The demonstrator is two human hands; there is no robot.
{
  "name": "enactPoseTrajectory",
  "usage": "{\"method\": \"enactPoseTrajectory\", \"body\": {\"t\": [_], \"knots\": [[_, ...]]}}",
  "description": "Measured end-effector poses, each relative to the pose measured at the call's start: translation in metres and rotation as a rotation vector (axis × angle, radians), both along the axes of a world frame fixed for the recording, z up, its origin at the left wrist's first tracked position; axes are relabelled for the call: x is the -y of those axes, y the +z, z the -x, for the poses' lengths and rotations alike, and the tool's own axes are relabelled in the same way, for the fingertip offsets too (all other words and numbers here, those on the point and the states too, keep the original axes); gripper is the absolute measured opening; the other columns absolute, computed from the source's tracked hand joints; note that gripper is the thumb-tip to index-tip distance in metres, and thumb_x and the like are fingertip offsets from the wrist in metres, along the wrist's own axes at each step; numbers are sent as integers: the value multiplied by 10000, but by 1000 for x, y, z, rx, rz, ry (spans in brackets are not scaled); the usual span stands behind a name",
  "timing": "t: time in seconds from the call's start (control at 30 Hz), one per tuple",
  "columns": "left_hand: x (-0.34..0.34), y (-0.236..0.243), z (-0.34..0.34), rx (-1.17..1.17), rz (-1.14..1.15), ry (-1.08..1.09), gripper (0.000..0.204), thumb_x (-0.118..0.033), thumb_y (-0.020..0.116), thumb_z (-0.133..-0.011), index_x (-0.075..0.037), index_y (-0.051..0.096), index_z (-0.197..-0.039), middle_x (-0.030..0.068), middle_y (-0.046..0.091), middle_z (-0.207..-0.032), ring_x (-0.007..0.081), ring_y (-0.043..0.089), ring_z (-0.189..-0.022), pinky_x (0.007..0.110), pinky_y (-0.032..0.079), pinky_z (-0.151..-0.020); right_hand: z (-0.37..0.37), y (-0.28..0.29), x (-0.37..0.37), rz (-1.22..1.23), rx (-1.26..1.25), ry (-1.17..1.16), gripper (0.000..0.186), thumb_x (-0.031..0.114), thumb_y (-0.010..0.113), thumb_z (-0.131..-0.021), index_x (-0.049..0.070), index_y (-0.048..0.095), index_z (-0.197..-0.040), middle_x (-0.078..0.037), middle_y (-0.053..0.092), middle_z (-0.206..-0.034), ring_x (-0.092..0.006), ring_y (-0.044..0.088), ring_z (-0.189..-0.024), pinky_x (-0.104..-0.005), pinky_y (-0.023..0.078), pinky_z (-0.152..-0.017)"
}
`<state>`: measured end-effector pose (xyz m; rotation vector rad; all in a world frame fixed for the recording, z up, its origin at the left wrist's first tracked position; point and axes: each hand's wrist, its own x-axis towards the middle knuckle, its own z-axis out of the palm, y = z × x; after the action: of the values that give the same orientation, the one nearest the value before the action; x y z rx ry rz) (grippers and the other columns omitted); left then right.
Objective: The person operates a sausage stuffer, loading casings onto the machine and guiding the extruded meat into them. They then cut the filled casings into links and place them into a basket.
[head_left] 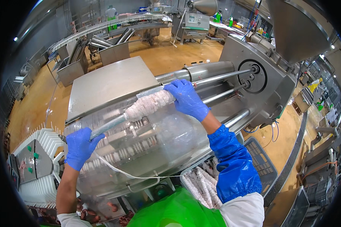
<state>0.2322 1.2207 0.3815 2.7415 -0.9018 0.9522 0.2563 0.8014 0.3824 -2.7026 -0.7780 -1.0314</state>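
From the head view, looking down over the green apron (pixel 178 212), the person stands at a steel stuffing machine (pixel 261 72) with a clear curved guard (pixel 155 140) in front of them. The right hand (pixel 186 99), in a blue glove with a long blue sleeve cover (pixel 235 170), has its fingers wrapped shut around the far end of a bunched white casing (pixel 147 106) that sits gathered on a thin metal tube (pixel 109 125). The left hand (pixel 79 146), also gloved, is closed on the near left end of that tube, and a loose white string (pixel 125 173) trails from there across the guard. The casing lies between the two hands, nearer the right one. Judging by this grip, the step goes best if the right hand pushes evenly along the tube's line while the left keeps the tip steady, so the pleats stay packed and do not snag or tear. More bunched casings wait in a grey crate (pixel 259 159) near right, and a white toothed conveyor (pixel 41 166) sits at near left.
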Motion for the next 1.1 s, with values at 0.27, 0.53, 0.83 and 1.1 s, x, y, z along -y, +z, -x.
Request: {"method": "enactPoseTrajectory", "body": {"t": [0.27,0.53,0.83,1.1], "knots": [[-8,2,-4,0,9,-76,477,-444,780,-738,-101,481,-595,96,454,-502,295,472,-431,398,368,-433,4,19,-31,191,17,5,435,324,764,-679,159,625,-1057,-77,607,-1016,-301,557,-1066,-606,253,-1087],[-7,2,-8,-15,-3,-95,485,-473,770,-731,-110,483,-588,88,453,-491,286,478,-423,382,379,-425,-20,2,169,286,55,-457,344,270,765,-618,174,663,-933,-27,633,-926,-270,573,-1034,-637,207,-1075],[-15,-6,-6,1,-24,-68,502,-524,740,-742,-121,483,-587,66,441,-481,255,473,-413,367,371,-417,-7,25,-42,296,40,106,464,392,781,-627,172,666,-1019,-50,628,-1065,-296,546,-1144,-670,152,-1112],[-10,3,-9,-10,-33,-85,499,-524,738,-745,-115,500,-589,74,450,-483,260,479,-415,374,377,-418,-12,8,182,335,163,-518,250,275,736,-670,175,662,-886,-36,619,-930,-261,569,-1021,-628,204,-1050]]}}
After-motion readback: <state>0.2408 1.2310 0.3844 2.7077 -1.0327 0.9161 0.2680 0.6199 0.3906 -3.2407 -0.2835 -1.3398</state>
